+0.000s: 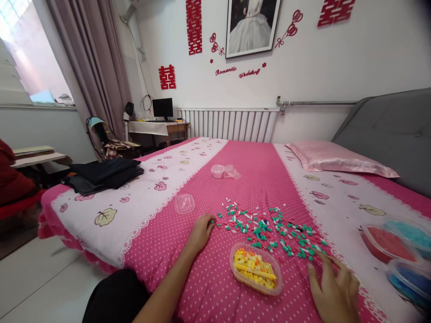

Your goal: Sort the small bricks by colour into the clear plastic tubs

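The work seems part done; the yellow pieces (254,269), with some orange among them, lie gathered in a box (279,279) between the left grip (201,231) and the right grip (335,282); to the right of the right grip, a red tub (370,244), a turquoise tub (404,220) and a blue tub (390,270) each show mainly one colour; what is left, as far as can be seen, is the loose pieces (261,231), mostly green, white and pinkish red with a few dark blue and black, spread over the bed (215,273) from the left grip across to the right grip's fingertips.

The left grip rests low, fingers bent, with a green piece right at its fingertips; I cannot tell whether it pinches that piece or only touches it; the right grip is loosely wide, thumb and forefinger apart, nothing visible held.

A clear lid (185,204) lies just beyond and left of the left grip; clear tubs (218,170) stand farther out, past the loose pieces; dark clothes (107,172) lie well left of it, and a pink pillow (340,157) well beyond the right grip; nothing seems to block either grip from the pieces, though the box could be knocked by a sideways sweep between them.
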`<action>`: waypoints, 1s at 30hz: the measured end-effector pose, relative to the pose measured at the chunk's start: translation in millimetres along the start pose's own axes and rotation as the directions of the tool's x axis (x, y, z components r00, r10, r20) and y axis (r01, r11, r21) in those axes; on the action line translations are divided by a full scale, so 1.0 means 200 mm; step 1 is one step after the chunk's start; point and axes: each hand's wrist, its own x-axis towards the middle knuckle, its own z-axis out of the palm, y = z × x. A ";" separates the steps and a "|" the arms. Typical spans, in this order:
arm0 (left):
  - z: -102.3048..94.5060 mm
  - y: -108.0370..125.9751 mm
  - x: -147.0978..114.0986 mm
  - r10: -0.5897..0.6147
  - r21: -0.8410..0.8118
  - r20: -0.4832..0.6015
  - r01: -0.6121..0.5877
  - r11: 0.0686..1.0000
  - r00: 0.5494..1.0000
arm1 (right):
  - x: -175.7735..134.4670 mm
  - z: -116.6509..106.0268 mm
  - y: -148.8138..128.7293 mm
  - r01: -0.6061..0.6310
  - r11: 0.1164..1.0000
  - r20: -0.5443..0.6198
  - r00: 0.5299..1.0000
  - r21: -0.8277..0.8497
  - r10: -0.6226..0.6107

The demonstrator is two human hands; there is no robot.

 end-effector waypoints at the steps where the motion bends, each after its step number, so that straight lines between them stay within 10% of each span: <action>1: 0.00 0.00 0.00 -0.007 -0.004 -0.009 0.007 1.000 1.000 | 0.00 0.00 0.00 0.005 1.000 -0.001 1.000 0.000 -0.005; 14: -0.02 -0.01 -0.01 -0.088 0.068 -0.096 0.095 0.993 0.991 | -0.01 0.01 0.01 -0.027 0.999 0.053 0.998 0.029 0.026; 30: 0.02 0.04 0.01 -0.126 0.315 0.138 0.077 0.946 0.982 | 0.00 -0.01 0.00 -0.066 0.996 0.081 0.995 0.062 0.061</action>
